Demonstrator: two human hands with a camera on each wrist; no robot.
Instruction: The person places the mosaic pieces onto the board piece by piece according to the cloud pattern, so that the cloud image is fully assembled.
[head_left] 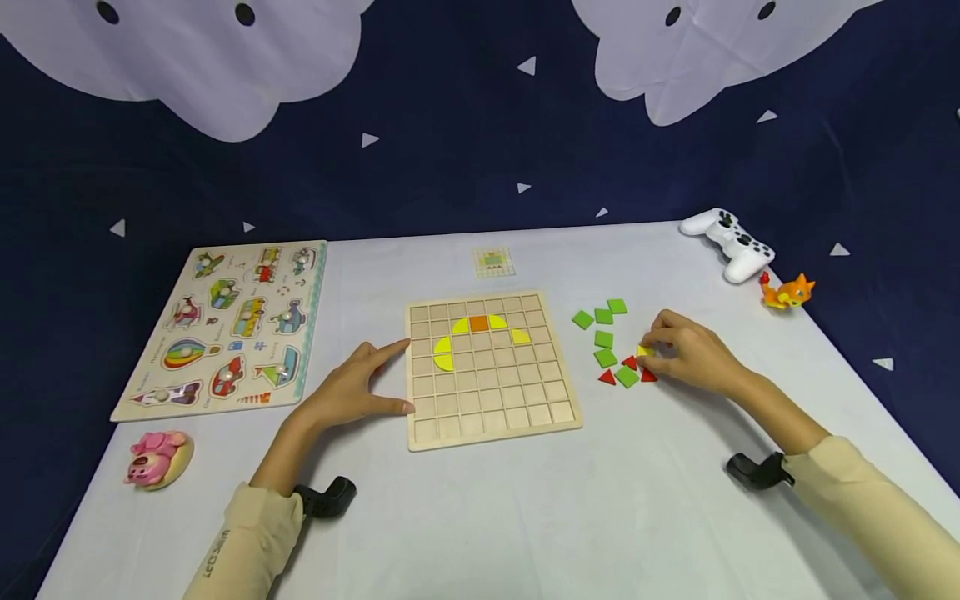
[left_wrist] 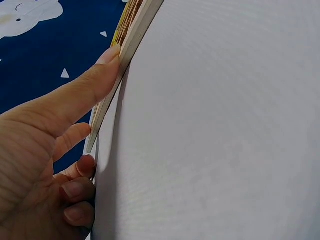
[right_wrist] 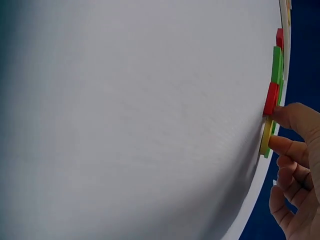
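Between the square wooden grid board and the loose green and red flat tiles there is a bare strip of white desk. The near side is wide and free. The right hand covers some tiles, and the left hand blocks the board's left edge.

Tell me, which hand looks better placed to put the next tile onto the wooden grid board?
Probably the right hand: its fingertips already pinch a yellow piece among the loose green and red tiles. The left hand holds no tile; it only rests against the left edge of the grid board.
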